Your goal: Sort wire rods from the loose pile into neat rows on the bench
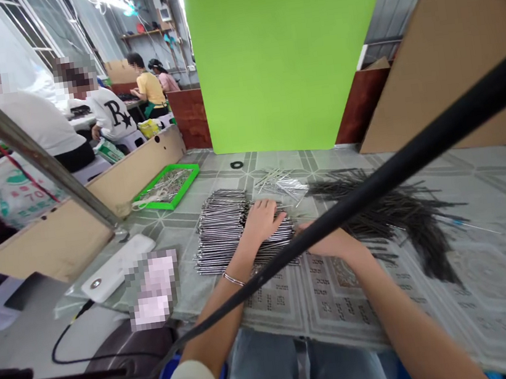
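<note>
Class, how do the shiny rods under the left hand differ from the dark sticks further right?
The shiny rods are silvery, while the dark sticks are blackish. The shiny rods lie stacked, mostly parallel; the dark sticks sprawl in a loose heap. Both are thin and lie on the same table.

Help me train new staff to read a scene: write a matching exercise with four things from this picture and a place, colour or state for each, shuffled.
1. Left hand
2. Tray
3. Black ring
4. Dark rods

A. Loosely piled, right of the stacked silver rods
B. On the stacked silver rods
C. On the table, in front of the green board
D. Bright green, holding thin pieces

Pairs: 1-B; 2-D; 3-C; 4-A
</note>
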Demonstrator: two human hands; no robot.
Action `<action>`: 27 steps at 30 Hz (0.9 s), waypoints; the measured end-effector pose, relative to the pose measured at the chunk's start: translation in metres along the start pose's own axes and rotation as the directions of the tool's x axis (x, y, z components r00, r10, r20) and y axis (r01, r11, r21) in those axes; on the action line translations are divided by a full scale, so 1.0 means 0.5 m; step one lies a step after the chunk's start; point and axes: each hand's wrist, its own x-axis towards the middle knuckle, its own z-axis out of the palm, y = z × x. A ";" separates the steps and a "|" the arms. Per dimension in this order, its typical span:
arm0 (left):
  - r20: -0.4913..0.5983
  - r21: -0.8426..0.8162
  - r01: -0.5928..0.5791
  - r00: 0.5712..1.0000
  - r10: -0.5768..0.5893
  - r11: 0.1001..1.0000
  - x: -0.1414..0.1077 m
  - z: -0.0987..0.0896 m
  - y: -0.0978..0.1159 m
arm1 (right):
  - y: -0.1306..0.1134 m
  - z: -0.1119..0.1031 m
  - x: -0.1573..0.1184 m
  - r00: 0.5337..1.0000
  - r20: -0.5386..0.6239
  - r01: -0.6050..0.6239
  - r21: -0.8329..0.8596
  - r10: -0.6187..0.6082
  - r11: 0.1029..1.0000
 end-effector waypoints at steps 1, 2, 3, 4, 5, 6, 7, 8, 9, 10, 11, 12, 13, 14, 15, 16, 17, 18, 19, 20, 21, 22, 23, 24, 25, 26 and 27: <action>-0.002 -0.001 0.001 1.000 -0.001 1.000 0.000 0.000 0.000 | -0.003 0.002 0.000 0.999 -0.039 0.014 -0.021 -0.015 1.000; -0.003 -0.001 0.001 1.000 -0.001 1.000 0.000 0.000 -0.001 | -0.009 0.004 0.000 0.996 -0.067 0.050 -0.040 -0.053 0.998; -0.003 0.001 -0.002 1.000 0.002 1.000 0.001 0.000 -0.001 | -0.016 0.008 0.000 0.990 -0.082 0.108 -0.055 -0.112 0.993; -0.002 0.004 -0.004 1.000 0.004 1.000 0.001 -0.001 -0.001 | -0.026 0.013 0.001 0.980 -0.076 0.178 -0.066 -0.183 0.982; -0.001 0.006 -0.006 1.000 0.006 1.000 0.002 -0.001 -0.001 | -0.036 0.020 0.001 0.967 -0.051 0.244 -0.076 -0.248 0.967; -0.002 0.007 -0.006 1.000 0.006 1.000 0.002 -0.001 -0.001 | -0.047 0.028 0.001 0.953 -0.017 0.299 -0.087 -0.301 0.950; -0.003 0.007 -0.003 1.000 0.004 1.000 0.003 -0.001 -0.001 | -0.057 0.036 0.001 0.941 0.017 0.339 -0.103 -0.339 0.935; -0.006 0.007 0.000 1.000 0.000 1.000 0.003 -0.001 -0.001 | -0.066 0.044 0.002 0.931 0.044 0.364 -0.126 -0.361 0.923; -0.011 0.006 0.002 1.000 -0.002 1.000 0.003 -0.001 -0.001 | -0.074 0.052 0.003 0.926 0.063 0.376 -0.152 -0.371 0.914; -0.017 0.006 0.002 1.000 -0.002 1.000 0.002 -0.001 -0.001 | -0.080 0.060 0.003 0.925 0.077 0.379 -0.177 -0.372 0.908; -0.023 0.005 -0.001 1.000 0.001 1.000 0.002 -0.002 0.000 | -0.085 0.066 0.004 0.927 0.087 0.375 -0.199 -0.364 0.906; -0.029 0.004 -0.006 1.000 0.006 1.000 0.001 -0.002 0.001 | -0.089 0.071 0.006 0.931 0.097 0.364 -0.216 -0.351 0.906; -0.037 0.002 -0.011 0.999 0.011 1.000 0.000 -0.003 0.001 | -0.092 0.074 0.007 0.937 0.105 0.349 -0.229 -0.333 0.909; -0.044 0.000 -0.015 0.999 0.015 1.000 -0.001 -0.004 0.002 | -0.094 0.077 0.008 0.944 0.107 0.329 -0.240 -0.312 0.913; -0.052 -0.002 -0.018 0.999 0.018 1.000 -0.002 -0.004 0.002 | -0.096 0.079 0.009 0.951 0.104 0.307 -0.249 -0.290 0.919; -0.057 -0.003 -0.020 0.998 0.020 1.000 -0.003 -0.005 0.003 | -0.098 0.081 0.009 0.958 0.097 0.285 -0.255 -0.269 0.924; -0.060 -0.004 -0.021 0.998 0.020 1.000 -0.003 -0.005 0.003 | -0.099 0.082 0.009 0.963 0.087 0.268 -0.259 -0.253 0.928; -0.058 -0.003 -0.018 0.998 0.018 1.000 -0.003 -0.006 0.004 | -0.100 0.083 0.009 0.967 0.079 0.255 -0.259 -0.243 0.932; -0.052 -0.002 -0.014 0.999 0.014 1.000 -0.003 -0.006 0.004 | -0.100 0.083 0.008 0.969 0.072 0.247 -0.257 -0.237 0.934; -0.045 -0.001 -0.008 0.999 0.008 1.000 -0.003 -0.007 0.005 | -0.099 0.083 0.008 0.970 0.067 0.241 -0.254 -0.232 0.937; -0.037 0.002 0.000 0.999 0.000 1.000 -0.003 -0.007 0.005 | -0.098 0.082 0.007 0.972 0.062 0.237 -0.251 -0.229 0.939; -0.030 0.006 0.008 1.000 -0.008 1.000 -0.003 -0.008 0.006 | -0.096 0.082 0.007 0.973 0.054 0.232 -0.248 -0.226 0.940; -0.026 0.011 0.017 1.000 -0.017 1.000 -0.003 -0.009 0.006 | -0.094 0.081 0.007 0.974 0.042 0.226 -0.248 -0.222 0.942; -0.023 0.017 0.025 0.999 -0.025 1.000 -0.003 -0.010 0.007 | -0.093 0.082 0.008 0.976 0.028 0.218 -0.250 -0.218 0.943; -0.020 0.023 0.035 0.999 -0.034 0.999 -0.004 -0.011 0.007 | -0.093 0.083 0.009 0.977 0.015 0.211 -0.252 -0.214 0.944; -0.014 0.029 0.043 0.999 -0.043 0.999 -0.004 -0.012 0.008 | -0.093 0.085 0.010 0.978 0.005 0.205 -0.254 -0.211 0.945; -0.008 0.033 0.051 0.999 -0.051 0.998 -0.005 -0.013 0.008 | -0.094 0.087 0.011 0.979 -0.003 0.199 -0.254 -0.206 0.946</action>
